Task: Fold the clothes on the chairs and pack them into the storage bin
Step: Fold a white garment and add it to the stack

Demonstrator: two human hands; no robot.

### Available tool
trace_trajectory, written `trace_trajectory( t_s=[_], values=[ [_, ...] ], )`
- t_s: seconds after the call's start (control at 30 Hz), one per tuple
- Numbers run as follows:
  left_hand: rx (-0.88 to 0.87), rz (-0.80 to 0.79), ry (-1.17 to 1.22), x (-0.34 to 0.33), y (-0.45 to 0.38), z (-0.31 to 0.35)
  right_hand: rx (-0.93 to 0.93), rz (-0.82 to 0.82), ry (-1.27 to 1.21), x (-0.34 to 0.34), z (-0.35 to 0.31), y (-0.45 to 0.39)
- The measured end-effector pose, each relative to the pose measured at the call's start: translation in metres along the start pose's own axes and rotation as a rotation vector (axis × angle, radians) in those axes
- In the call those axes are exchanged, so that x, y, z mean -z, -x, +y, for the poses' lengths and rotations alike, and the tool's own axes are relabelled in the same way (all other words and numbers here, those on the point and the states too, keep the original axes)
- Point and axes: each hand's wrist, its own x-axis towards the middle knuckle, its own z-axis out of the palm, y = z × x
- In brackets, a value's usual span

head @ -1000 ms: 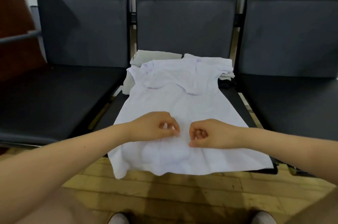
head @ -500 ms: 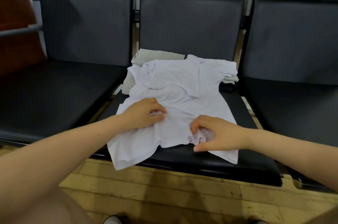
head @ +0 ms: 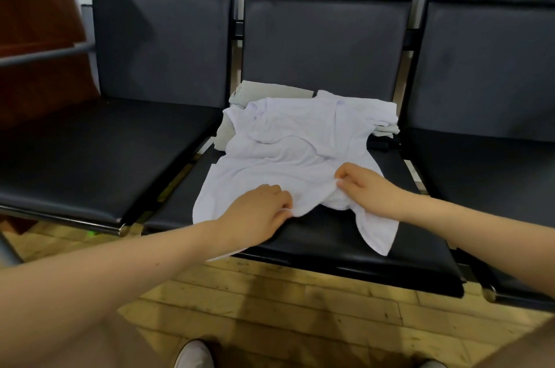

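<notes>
Folding the white tee, bottom-hem step: it lies spread on the middle chair seat, collar end resting on a pale folded garment at the back. My left hand pinches the hem, fingers curled into the cloth; my right hand grips a bunched fold just beside it. Next, I reckon: carry the hem up twd the collar, keep both edges level, smooth flat. Storage bin not in view. No brand, label or writing readable.

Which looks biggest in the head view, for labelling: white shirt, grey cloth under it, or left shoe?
1. White shirt
2. Grey cloth, mostly covered, so its true size is unsure
3. Left shoe, cut off by the frame edge
</notes>
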Motion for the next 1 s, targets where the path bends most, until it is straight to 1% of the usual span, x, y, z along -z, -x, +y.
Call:
trace_trajectory(
  t_s=[0.03,0.07,0.13,0.17,0.2,0.23,0.27,0.33,0.37,0.47,0.53,0.63,0.7,0.77,0.83,0.9,0.93,1.0],
  values=[
    [0.07,0.029,0.083,0.002,-0.001,0.0,-0.051,0.04,-0.062,0.002,-0.003,0.0],
    [0.171,0.066,0.216,0.007,-0.003,0.002,-0.075,0.071,-0.112,0.005,-0.007,0.001],
    [0.37,0.127,0.514,0.02,-0.01,0.006,-0.038,0.084,-0.141,0.011,-0.015,0.004],
    [0.415,0.151,0.601,0.028,-0.013,0.007,0.001,0.06,-0.097,0.015,-0.019,0.006],
    [0.399,0.148,0.61,0.037,-0.014,0.007,0.025,0.021,-0.045,0.02,-0.022,0.009],
    [0.323,0.133,0.524,0.046,-0.014,0.006,0.036,-0.019,-0.012,0.024,-0.023,0.011],
    [0.234,0.11,0.373,0.054,-0.013,0.004,0.038,-0.04,-0.007,0.028,-0.024,0.013],
    [0.097,0.086,0.114,0.065,-0.011,-0.006,0.047,-0.005,-0.018,0.04,-0.019,0.015],
    [0.058,0.088,0.044,0.07,-0.012,-0.012,0.049,0.037,-0.015,0.046,-0.017,0.016],
    [0.006,0.154,-0.04,0.079,-0.016,-0.031,0.034,0.141,-0.014,0.062,-0.012,0.019],
    [0.046,0.163,-0.006,0.083,-0.018,-0.044,0.007,0.181,-0.009,0.069,-0.005,0.019],
    [0.202,0.185,0.167,0.084,-0.016,-0.054,-0.04,0.269,-0.016,0.073,0.007,0.019],
    [0.366,0.212,0.366,0.084,-0.014,-0.057,-0.102,0.345,-0.08,0.072,0.012,0.02],
    [0.494,0.222,0.592,0.086,-0.01,-0.054,-0.192,0.364,-0.177,0.071,0.013,0.021],
    [0.51,0.251,0.783,0.09,-0.005,-0.046,-0.252,0.309,-0.324,0.07,0.012,0.025],
    [0.509,0.276,0.884,0.093,-0.003,-0.036,-0.261,0.22,-0.451,0.071,0.009,0.031],
    [0.532,0.257,0.919,0.094,0.0,-0.031,-0.258,0.183,-0.466,0.071,0.007,0.034],
    [0.573,0.147,0.946,0.093,0.007,-0.025,-0.27,0.118,-0.395,0.071,0.003,0.041]
  ],
)
